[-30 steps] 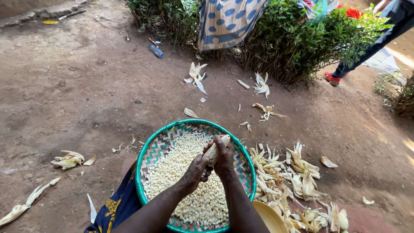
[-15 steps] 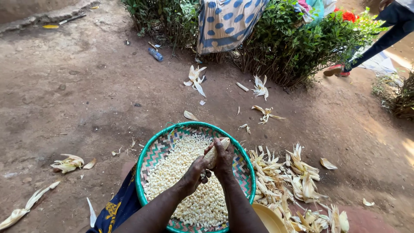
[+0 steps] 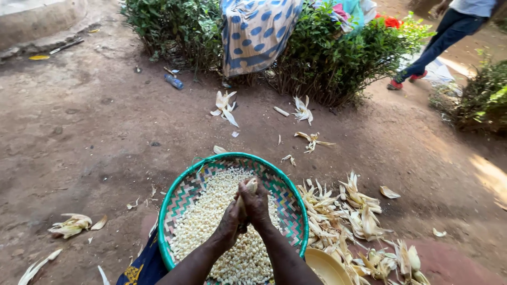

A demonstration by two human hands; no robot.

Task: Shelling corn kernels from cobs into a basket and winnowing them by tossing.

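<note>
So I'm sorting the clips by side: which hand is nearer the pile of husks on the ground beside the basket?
Right. The right hand grips the maize cob on the side toward the husk pile; the left hand sits farther away, over the kernels in the woven basket.

Both forearms are showing bare to the lower frame edge, with no sleeves in view. The left hand and right hand are wearing no gloves; rings or a watch cannot be made out. A dark blue garment with yellow patterning is covering the lap.
</note>
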